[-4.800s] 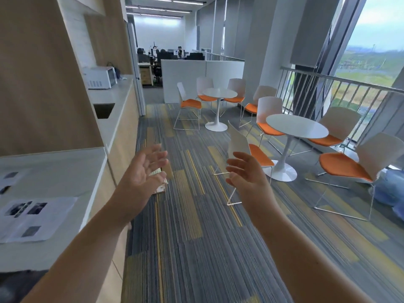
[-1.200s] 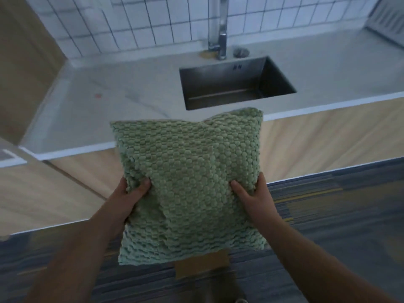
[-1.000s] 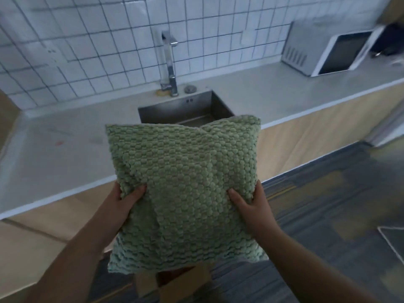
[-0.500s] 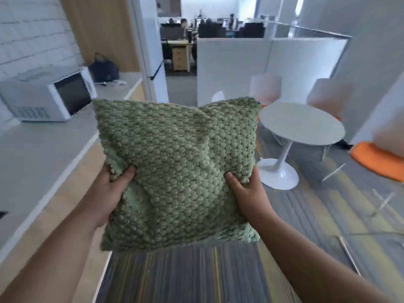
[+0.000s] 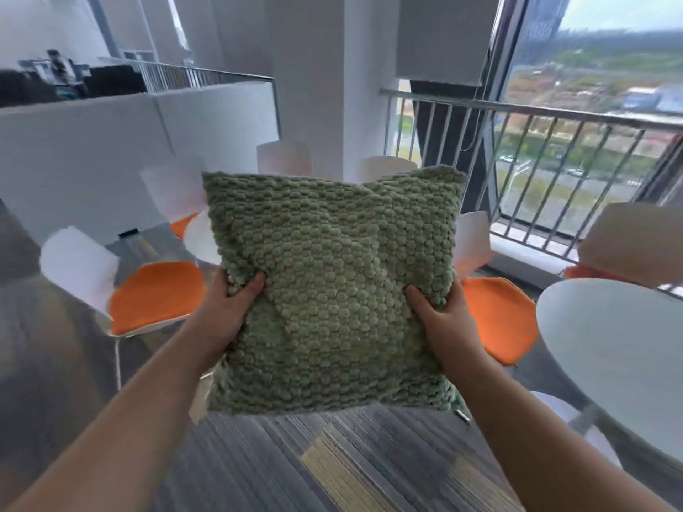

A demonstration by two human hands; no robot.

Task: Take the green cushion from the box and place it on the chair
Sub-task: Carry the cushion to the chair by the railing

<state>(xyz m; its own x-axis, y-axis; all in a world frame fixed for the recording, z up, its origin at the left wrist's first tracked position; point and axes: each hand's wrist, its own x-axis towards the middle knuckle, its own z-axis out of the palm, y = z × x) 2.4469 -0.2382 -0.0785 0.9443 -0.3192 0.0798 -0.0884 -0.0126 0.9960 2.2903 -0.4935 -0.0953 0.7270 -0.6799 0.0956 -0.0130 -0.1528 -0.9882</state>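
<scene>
Hands grip a green cushion [image 5: 332,286] at chest height in an office lounge, seen from the head camera. The left hand [image 5: 225,312] clamps the cushion's left edge, thumb pressed into the knobbly front, the other fingers hidden behind the fabric. The right hand [image 5: 443,319] clamps the right edge the same way, thumb on the front, remaining fingers out of sight behind. Held upright and facing the camera, the cushion hangs clear of the striped carpet [image 5: 332,467], with a small metal zip pull [image 5: 462,415] at its lower right corner.

Behind it on the left stands a white chair with an orange seat [image 5: 155,297], apart from the cushion. A second orange-seated chair [image 5: 499,319] shows just past the right hand, partly covered by it. A round white table [image 5: 621,360] fills the right edge. More white chair backs rise beyond the cushion's top edge. A metal railing [image 5: 536,142] runs before tall windows at the upper right.
</scene>
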